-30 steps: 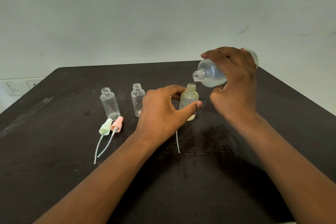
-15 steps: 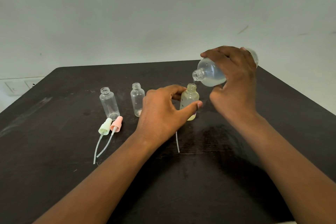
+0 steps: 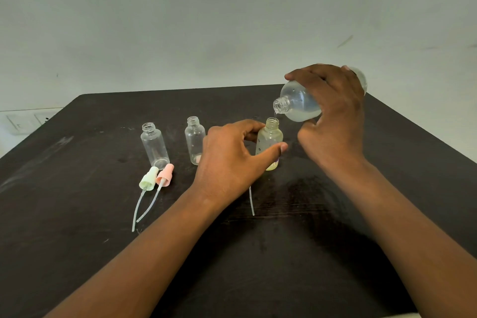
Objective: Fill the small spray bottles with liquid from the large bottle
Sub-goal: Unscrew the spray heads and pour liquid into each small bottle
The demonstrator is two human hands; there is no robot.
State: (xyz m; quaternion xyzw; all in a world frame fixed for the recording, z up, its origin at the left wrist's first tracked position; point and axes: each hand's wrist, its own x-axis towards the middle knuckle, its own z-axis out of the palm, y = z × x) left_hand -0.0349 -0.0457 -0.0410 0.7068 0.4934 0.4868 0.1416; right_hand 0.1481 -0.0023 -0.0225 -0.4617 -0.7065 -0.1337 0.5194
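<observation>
The right hand [image 3: 333, 111] wraps its fingers round a large clear plastic bottle [image 3: 299, 104], tipped with its open neck pointing to nine o'clock, directly above a small yellowish spray bottle [image 3: 269, 141]. A thin trickle falls into that neck. The left hand [image 3: 232, 160] pinches the small bottle between thumb and curled fingers, upright on the dark table [image 3: 77, 214]. At nine o'clock from it stand two empty clear bottles [image 3: 154, 144], uncapped. Just before them lie a green spray cap [image 3: 148, 178] and a pink spray cap [image 3: 165, 176], touching.
</observation>
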